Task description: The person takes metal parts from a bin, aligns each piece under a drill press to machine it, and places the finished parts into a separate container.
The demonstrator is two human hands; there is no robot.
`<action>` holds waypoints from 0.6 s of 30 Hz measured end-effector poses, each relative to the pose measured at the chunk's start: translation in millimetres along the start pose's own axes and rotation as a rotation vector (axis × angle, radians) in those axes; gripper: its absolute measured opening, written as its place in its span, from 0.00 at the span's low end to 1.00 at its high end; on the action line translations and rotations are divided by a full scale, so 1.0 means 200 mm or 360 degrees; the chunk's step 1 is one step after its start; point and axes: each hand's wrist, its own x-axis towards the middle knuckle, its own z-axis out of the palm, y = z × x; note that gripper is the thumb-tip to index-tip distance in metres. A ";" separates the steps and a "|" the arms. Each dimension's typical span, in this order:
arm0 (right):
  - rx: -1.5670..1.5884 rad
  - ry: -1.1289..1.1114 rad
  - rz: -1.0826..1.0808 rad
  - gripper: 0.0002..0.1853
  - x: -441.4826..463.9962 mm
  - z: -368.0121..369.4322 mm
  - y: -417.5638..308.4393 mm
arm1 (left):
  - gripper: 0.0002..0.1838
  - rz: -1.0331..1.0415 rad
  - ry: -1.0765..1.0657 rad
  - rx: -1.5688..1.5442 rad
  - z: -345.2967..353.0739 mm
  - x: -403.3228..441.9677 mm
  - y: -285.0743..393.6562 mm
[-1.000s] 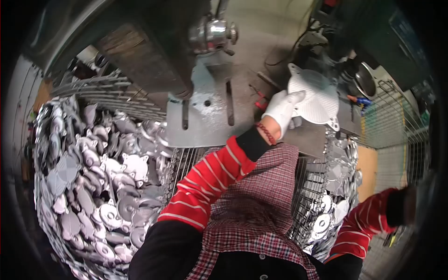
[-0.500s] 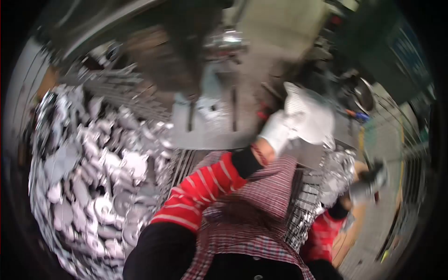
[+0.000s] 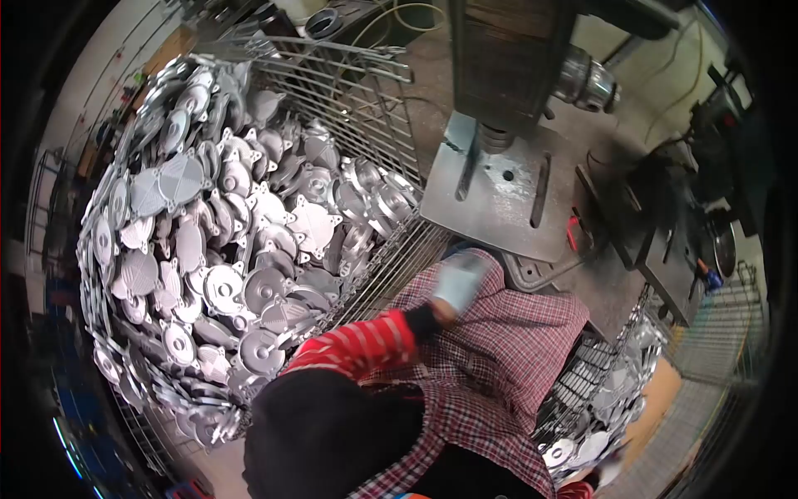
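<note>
My left hand (image 3: 461, 284), in a pale glove and smeared by motion, is over the checked apron (image 3: 532, 320) on my lap, just below the drill press table (image 3: 507, 195). Its fingers cannot be made out, and no plate shows in it. Low on the right, a bit of red sleeve (image 3: 575, 490) shows beside a blurred patch that may be my right hand (image 3: 611, 466); its fingers are hidden. To the left, a large wire basket (image 3: 386, 279) is heaped with round silver metal parts (image 3: 314, 226).
Above the slotted table hangs the dark drill press head (image 3: 503, 62), with a shiny chuck-like part (image 3: 586, 81) beside it. A second basket of metal parts (image 3: 594, 416) stands at the lower right. A blue-and-orange tool (image 3: 709, 274) lies at the right.
The view has swung left. My left hand has left the ribbed silver plate, now out of sight, and moved over my lap. My right arm is now mostly below the view.
</note>
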 end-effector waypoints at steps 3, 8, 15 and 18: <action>0.0005 -0.0032 -0.0070 0.22 -0.02 0.37 0.13 | 0.10 -0.1390 0.0363 0.0274 -0.22 -0.05 -0.58; 0.0244 -0.0035 -0.0280 0.20 0.02 0.50 0.03 | 0.33 -0.2179 -0.0067 0.0197 -0.14 0.08 -1.09; 0.0350 0.0082 -0.0712 0.18 0.14 0.11 -0.53 | 0.24 -0.1803 0.0486 0.0163 -0.47 -0.17 -1.09; 0.0213 -0.0005 -0.1054 0.18 -0.12 -0.01 -0.95 | 0.18 -0.1874 0.0843 -0.0988 -0.97 -0.16 -0.84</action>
